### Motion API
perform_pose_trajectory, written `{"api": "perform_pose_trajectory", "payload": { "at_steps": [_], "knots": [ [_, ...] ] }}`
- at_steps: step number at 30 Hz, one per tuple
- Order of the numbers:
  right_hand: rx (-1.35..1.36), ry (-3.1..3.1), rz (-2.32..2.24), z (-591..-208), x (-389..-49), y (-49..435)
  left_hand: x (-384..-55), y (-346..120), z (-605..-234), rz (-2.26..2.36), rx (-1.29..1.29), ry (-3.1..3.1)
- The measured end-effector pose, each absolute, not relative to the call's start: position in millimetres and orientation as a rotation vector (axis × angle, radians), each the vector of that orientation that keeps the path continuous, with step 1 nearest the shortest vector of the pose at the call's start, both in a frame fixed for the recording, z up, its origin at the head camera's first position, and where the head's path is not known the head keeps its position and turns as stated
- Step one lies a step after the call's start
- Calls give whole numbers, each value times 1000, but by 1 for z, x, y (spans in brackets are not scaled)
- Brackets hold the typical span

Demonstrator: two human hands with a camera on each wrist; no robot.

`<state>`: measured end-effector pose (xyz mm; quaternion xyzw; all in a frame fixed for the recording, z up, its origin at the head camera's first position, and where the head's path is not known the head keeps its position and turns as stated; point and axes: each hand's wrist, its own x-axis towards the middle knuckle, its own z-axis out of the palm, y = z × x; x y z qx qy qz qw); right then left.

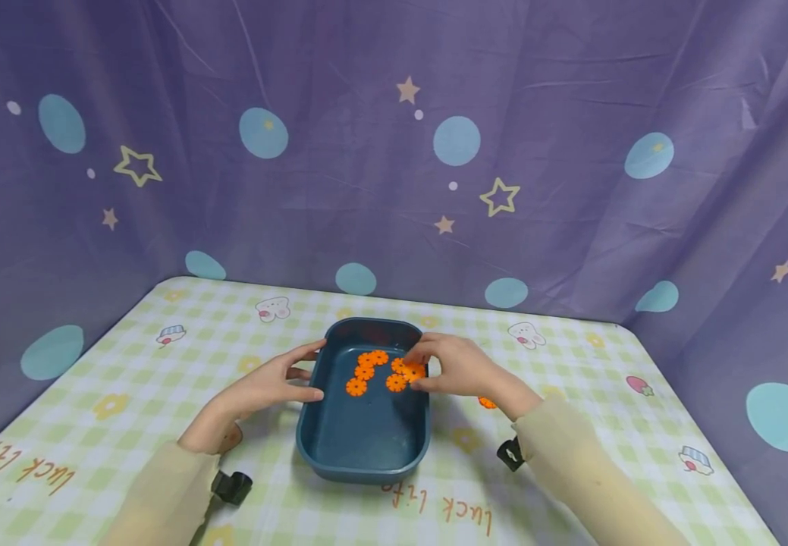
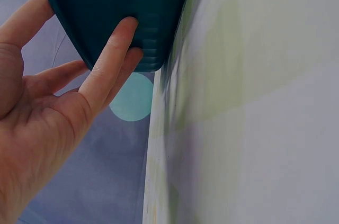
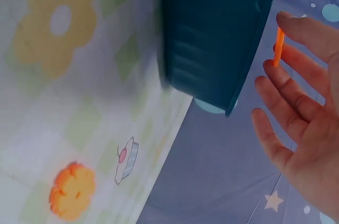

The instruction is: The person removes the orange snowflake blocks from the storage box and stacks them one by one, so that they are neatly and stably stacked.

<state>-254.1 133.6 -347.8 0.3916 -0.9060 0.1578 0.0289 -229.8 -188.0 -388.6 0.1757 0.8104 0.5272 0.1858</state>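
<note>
Orange flower piece (image 3: pixel 278 47) was what I had pinched between thumb and fingertips of my right hand (image 1: pixel 458 366), the lower fingers spread free of it; it sat over the blue-green bin (image 1: pixel 362 476), by the wall closest to my palm. It looked thin and light, stiff enough, I judged, not to fold under a pinch, and hard to crush. The notched edge should have given my skin some bite, though the flat faces might have slid, so opposite points of the rim seemed the place to hold it. Just past my fingertips, down in the bin, lay more orange pieces (image 1: pixel 356 387), which looked harder to pick up flat than edge-on. Behind my fingers, on the tablecloth (image 1: pixel 537 493) under the wrist, lay one loose piece (image 1: pixel 487 403). Across the bin, my left hand (image 1: pixel 267 387) had its fingers apart, tips touching the outer wall and rim; that wall looked smooth and rigid, best steadied there. Farther out, beyond both hands, hung the purple curtain (image 1: pixel 359 68)
</note>
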Motion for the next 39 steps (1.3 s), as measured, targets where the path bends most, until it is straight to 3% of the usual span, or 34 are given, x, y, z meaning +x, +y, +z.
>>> {"api": "perform_pose_trajectory", "payload": {
  "at_steps": [39],
  "knots": [
    [1017,-2839,561,-376,-251,209,-231,-188,-390,1487,508,2281]
  ]
}}
